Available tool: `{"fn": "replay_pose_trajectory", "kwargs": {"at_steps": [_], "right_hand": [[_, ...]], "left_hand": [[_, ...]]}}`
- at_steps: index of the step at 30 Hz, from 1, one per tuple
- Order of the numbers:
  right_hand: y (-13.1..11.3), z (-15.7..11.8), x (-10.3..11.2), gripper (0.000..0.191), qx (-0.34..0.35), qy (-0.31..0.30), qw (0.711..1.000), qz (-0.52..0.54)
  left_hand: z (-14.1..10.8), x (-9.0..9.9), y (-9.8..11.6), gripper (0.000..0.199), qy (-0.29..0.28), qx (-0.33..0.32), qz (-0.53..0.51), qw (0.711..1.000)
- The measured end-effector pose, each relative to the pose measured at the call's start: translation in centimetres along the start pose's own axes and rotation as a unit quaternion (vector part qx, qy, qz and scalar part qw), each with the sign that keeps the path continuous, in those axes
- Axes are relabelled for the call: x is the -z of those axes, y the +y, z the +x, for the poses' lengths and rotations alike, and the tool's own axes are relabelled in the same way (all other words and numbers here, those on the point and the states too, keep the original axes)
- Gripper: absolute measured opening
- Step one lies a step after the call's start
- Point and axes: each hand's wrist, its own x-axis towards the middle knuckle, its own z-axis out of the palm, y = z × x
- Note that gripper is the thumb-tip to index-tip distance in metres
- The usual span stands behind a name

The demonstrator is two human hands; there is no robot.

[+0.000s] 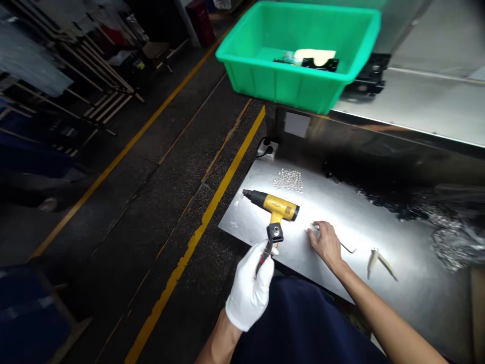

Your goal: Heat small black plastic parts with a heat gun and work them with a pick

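Observation:
In a white glove, my left hand (250,288) is closed around a pair of pliers (266,253) in front of the table edge. At the tip of the pliers is a small black part (275,232) with a round silver piece on it. My bare right hand (326,243) is low over the metal table, its thumb and forefinger curled together near a tiny silver piece; what they pinch is too small to make out. A thin bent rod, like a hex key (348,249), sticks out from behind this hand. Beyond the black part lies a yellow heat gun (278,205).
Small silver pieces (288,180) are spread behind the heat gun. Pale-handled cutters (380,264) lie right of my right hand. Black parts (394,202) and shiny pieces (450,242) are heaped at the right. A green bin (280,86) overhangs the shelf; a power strip (267,149) sits below.

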Motion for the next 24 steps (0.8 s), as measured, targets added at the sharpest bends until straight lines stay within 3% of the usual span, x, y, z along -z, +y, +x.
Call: {"fn": "replay_pose_trajectory", "kwargs": {"at_steps": [3, 5, 9, 12, 15, 18, 21, 24], "right_hand": [[4.6, -1.5, 2.1, 0.036, -0.037, 0.031, 0.999, -0.022], [6.3, -1.9, 2.7, 0.031, -0.049, 0.027, 0.998, -0.013], [7.1, -1.7, 3.3, 0.028, -0.061, 0.018, 0.997, 0.05], [6.6, -1.7, 5.4, 0.028, -0.065, 0.014, 0.99, 0.121], [5.6, -2.3, 10.2, 0.03, -0.048, 0.024, 0.981, 0.188], [3.6, -3.9, 17.3, 0.036, 0.009, 0.029, 0.971, 0.238], [1.3, -6.2, 24.0, 0.031, 0.093, -0.012, 0.961, 0.259], [-0.6, -8.7, 28.1, 0.033, 0.262, -0.034, 0.939, 0.219]], "left_hand": [[0.0, -2.0, 0.4, 0.031, -0.006, -0.001, 0.009, 1.0], [0.0, -3.5, 0.9, 0.031, -0.008, -0.001, 0.022, 1.0], [-0.2, -5.7, 2.2, 0.029, -0.027, -0.026, 0.061, 0.997], [-0.4, -6.7, 3.3, 0.027, -0.034, -0.068, 0.093, 0.993], [-0.4, -7.2, 4.2, 0.029, -0.047, -0.105, 0.124, 0.986], [-0.3, -7.5, 4.9, 0.028, -0.071, -0.134, 0.162, 0.975], [-0.2, -7.5, 5.4, 0.027, -0.091, -0.158, 0.204, 0.962], [-0.1, -7.3, 5.7, 0.029, -0.103, -0.182, 0.233, 0.95]]}}
